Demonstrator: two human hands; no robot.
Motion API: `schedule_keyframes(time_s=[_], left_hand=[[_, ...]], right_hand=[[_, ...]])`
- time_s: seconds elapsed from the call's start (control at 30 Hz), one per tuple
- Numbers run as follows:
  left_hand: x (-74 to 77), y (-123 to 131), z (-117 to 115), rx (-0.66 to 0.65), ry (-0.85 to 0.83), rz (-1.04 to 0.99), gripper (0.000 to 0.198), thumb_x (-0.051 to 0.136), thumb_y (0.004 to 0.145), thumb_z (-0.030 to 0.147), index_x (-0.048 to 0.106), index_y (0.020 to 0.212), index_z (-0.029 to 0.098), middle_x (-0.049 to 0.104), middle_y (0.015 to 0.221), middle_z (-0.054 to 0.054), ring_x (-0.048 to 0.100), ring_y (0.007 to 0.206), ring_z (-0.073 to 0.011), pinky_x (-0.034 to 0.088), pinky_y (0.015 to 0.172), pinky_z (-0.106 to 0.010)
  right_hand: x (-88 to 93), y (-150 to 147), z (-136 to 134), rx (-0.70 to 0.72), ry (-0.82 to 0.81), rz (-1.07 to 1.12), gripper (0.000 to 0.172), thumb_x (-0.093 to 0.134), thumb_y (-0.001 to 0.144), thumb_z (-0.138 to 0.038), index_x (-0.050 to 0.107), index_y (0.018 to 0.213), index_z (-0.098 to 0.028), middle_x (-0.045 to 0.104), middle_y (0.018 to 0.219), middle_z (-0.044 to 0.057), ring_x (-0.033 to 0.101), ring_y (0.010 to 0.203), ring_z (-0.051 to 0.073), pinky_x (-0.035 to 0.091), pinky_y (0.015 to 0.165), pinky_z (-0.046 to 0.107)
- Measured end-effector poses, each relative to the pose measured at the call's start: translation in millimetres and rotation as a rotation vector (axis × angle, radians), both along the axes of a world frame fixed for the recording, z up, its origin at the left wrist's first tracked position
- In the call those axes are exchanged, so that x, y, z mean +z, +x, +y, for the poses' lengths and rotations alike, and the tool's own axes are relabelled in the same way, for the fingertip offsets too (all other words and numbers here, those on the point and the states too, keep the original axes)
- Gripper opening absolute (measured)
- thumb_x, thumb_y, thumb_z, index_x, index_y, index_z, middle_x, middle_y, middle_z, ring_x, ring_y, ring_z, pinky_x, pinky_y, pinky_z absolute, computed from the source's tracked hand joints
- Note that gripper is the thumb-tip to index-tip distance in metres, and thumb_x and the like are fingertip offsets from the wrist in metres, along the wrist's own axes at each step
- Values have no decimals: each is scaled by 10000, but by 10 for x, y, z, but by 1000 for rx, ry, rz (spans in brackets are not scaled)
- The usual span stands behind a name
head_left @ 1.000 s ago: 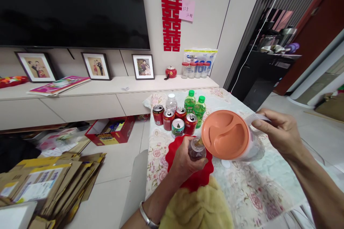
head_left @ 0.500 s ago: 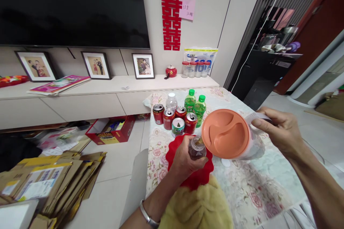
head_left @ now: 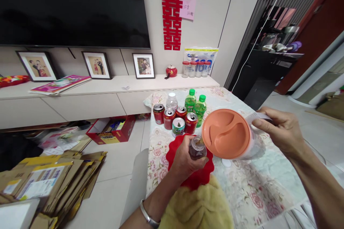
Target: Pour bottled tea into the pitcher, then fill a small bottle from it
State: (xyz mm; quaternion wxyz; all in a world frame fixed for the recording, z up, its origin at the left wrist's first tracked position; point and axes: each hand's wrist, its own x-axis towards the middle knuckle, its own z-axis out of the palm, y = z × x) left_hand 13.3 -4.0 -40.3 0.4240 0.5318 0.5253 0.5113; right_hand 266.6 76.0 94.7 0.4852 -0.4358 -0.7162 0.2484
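My left hand (head_left: 185,159) is wrapped round a small clear bottle (head_left: 197,152) with an open mouth and dark brownish liquid inside. It is above a red scalloped tray (head_left: 173,150). Gripping the handle of a clear pitcher (head_left: 255,146), my right hand (head_left: 282,128) keeps it tilted to the left. The pitcher's orange lid (head_left: 225,134) faces me, its left edge close to the bottle's mouth. Something brown shows at that mouth, seemingly a stream of liquid, though the spout is hard to make out.
Behind the tray stand several drink cans (head_left: 191,123), two green bottles (head_left: 200,111) and a white-capped bottle (head_left: 171,101) on the flowered tablecloth (head_left: 255,186). A yellow cloth (head_left: 199,207) lies nearest me. Flattened cardboard (head_left: 72,175) covers the floor at left.
The view has shifted very slightly. Both hands keep their hold on the bottle and the pitcher in almost the same pose.
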Motion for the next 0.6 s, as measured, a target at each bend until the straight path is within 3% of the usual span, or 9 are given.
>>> schedule_keyframes(time_s=[0.2, 0.33, 0.6], left_hand=[[14, -4, -7, -23, -6, -24, 526, 778, 615, 213, 515, 1069, 254, 689, 911, 15, 641, 762, -179, 548, 712, -302], [43, -4, -14, -14, -16, -32, 520, 766, 599, 204, 517, 1053, 248, 685, 890, 19, 633, 745, -175, 545, 704, -298], [73, -9, -17, 0, -39, -22, 525, 765, 586, 229, 525, 1053, 248, 685, 913, 9, 628, 778, -185, 543, 726, -309]], right_hand=[[10, -16, -32, -6, 18, -29, 480, 819, 728, -643, 616, 584, -232, 426, 589, -10, 344, 567, 141, 234, 514, 314], [-19, -11, -12, -5, 16, 3, 446, 875, 666, -598, 636, 587, -229, 441, 579, -19, 352, 560, 138, 239, 517, 312], [-241, 23, 27, 21, -35, 155, 394, 855, 734, -523, 644, 598, -219, 485, 582, -19, 388, 565, 142, 253, 531, 317]])
